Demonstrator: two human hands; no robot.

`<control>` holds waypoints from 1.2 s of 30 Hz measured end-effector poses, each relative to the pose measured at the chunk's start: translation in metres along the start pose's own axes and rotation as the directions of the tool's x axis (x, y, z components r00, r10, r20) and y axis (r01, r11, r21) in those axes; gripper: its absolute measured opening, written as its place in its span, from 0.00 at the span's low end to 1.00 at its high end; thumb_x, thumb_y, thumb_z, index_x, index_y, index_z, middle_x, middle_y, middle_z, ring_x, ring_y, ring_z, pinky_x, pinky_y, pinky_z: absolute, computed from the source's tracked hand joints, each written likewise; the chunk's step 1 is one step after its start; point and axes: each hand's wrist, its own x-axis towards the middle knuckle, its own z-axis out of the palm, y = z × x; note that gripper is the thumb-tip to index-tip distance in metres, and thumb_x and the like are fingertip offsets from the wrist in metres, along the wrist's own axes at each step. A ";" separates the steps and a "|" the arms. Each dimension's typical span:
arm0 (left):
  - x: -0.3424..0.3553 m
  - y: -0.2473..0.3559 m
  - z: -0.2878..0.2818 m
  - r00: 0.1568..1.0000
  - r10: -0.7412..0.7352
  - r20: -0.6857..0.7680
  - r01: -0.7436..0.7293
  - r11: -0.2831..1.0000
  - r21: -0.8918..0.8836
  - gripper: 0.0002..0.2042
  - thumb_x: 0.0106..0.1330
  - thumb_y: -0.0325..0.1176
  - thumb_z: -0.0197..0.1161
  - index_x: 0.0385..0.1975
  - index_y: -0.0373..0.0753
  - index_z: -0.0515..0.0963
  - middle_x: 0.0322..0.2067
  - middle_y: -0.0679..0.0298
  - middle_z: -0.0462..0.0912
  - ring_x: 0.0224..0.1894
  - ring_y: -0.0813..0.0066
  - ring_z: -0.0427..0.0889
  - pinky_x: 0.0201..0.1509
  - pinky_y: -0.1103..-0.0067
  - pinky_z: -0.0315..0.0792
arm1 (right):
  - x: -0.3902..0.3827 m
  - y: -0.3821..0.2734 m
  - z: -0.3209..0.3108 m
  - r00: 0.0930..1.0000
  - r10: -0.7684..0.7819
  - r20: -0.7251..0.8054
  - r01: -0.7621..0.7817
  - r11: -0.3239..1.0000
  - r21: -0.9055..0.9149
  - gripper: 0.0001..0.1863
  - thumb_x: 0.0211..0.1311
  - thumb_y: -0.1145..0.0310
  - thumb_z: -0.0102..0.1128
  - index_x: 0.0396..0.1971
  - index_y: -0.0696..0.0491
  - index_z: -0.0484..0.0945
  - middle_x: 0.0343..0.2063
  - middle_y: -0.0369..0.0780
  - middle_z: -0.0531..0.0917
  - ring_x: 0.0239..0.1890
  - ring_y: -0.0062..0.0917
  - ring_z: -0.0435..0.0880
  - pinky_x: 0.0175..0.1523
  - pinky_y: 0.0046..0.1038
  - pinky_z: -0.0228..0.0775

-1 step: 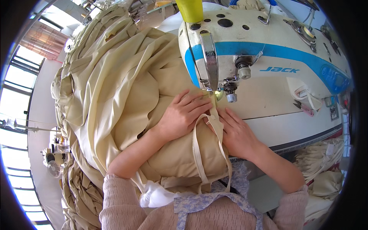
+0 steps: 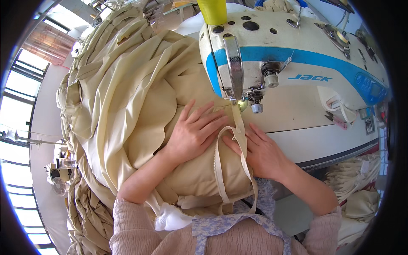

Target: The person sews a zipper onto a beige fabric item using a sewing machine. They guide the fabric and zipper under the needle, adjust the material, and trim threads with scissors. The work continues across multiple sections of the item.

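A white and blue sewing machine (image 2: pixel 255 70) stands at the upper right, its presser foot and needle area (image 2: pixel 233 102) over beige fabric (image 2: pixel 199 170). From the foot, a narrow beige zipper tape (image 2: pixel 218 170) with small teeth runs toward me and loops down over my apron. My left hand (image 2: pixel 196 131) lies flat on the fabric left of the tape, fingers spread. Right of the tape, my right hand (image 2: pixel 264 154) rests at the fabric's edge with fingers stretched; its thumb reaches left, partly behind the tape. Neither hand visibly grips anything.
A large heap of beige fabric (image 2: pixel 123 93) fills the left side. Pink-handled thread snips (image 2: pixel 335 120) lie under the machine's arm at right. A yellow container (image 2: pixel 213 12) stands on the machine's head. Stacked beige pieces (image 2: pixel 355 170) sit below the table edge (image 2: pixel 335 157).
My left hand has slid a little left and its fingers have spread, away from the tape. My right hand has shifted slightly, and its thumb now shows left of the tape.
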 end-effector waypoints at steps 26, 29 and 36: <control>0.001 0.062 0.024 0.996 0.080 -0.033 -0.078 0.996 0.045 0.22 0.64 0.26 0.65 0.59 0.43 0.77 0.59 0.61 0.77 0.61 0.57 0.78 0.58 0.67 0.78 | -0.042 -0.068 0.027 0.982 -0.186 0.028 0.179 0.969 0.169 0.26 0.70 0.65 0.46 0.68 0.51 0.72 0.68 0.39 0.75 0.72 0.30 0.71 0.80 0.39 0.55; 0.002 0.053 0.041 0.994 -0.086 0.070 0.089 0.995 -0.045 0.17 0.62 0.27 0.67 0.51 0.40 0.79 0.53 0.61 0.79 0.54 0.60 0.80 0.52 0.68 0.80 | -0.045 -0.057 0.029 0.968 -0.202 -0.149 0.216 0.973 0.082 0.25 0.65 0.69 0.54 0.62 0.53 0.77 0.61 0.40 0.80 0.66 0.32 0.77 0.72 0.37 0.69; 0.004 0.046 0.038 0.994 -0.043 -0.102 0.027 0.988 -0.150 0.13 0.59 0.23 0.68 0.44 0.36 0.79 0.50 0.61 0.85 0.46 0.61 0.83 0.46 0.68 0.80 | -0.034 -0.038 0.030 0.935 -0.011 -0.354 -0.009 0.998 -0.054 0.17 0.59 0.72 0.63 0.49 0.57 0.84 0.48 0.39 0.87 0.54 0.31 0.85 0.61 0.37 0.78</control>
